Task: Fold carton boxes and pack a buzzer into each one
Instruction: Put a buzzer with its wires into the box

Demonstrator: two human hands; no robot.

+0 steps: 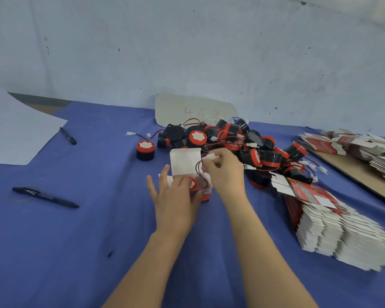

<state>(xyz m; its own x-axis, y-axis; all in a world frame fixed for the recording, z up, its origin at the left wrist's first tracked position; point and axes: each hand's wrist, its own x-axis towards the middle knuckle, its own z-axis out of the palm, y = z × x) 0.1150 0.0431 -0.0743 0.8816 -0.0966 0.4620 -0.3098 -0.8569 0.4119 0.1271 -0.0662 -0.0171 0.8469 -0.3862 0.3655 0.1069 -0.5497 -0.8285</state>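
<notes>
Head view, only cam I get. Carton box (202,193) stands on the blue bench (76,241) at centre, lid flap (185,162) upright and open; one buzzer (193,182) already sits inside, red face showing at the mouth.

Left hand (176,201) is against the box's near-left side; grip wide, two fingers straight and splayed, thumb lying at the mouth by the buzzer; my read: it braces the box so it won't skid or tip while the lead goes in.

Right hand (225,172) is just above and right of the mouth; grip narrow, pinched on the white connector (212,156), with the red/black wire (198,167) looping down into the box; prob. gathering the slack so the lid can shut w/o trapping it.

Step, as I judge it: buzzer seated, lead not yet tucked, lid not yet closed.

Supplies are laid within reach: loose buzzer pile (249,143) just behind the box, leads tangled, snag risk; flat cartons (342,238) fanned at right, nearest the right hand; more flats (353,147) on cardboard far right. One stray buzzer (145,150) stands apart, left of the pile.

Also two pens (45,196) and a paper sheet (16,130) at left, well apart.
</notes>
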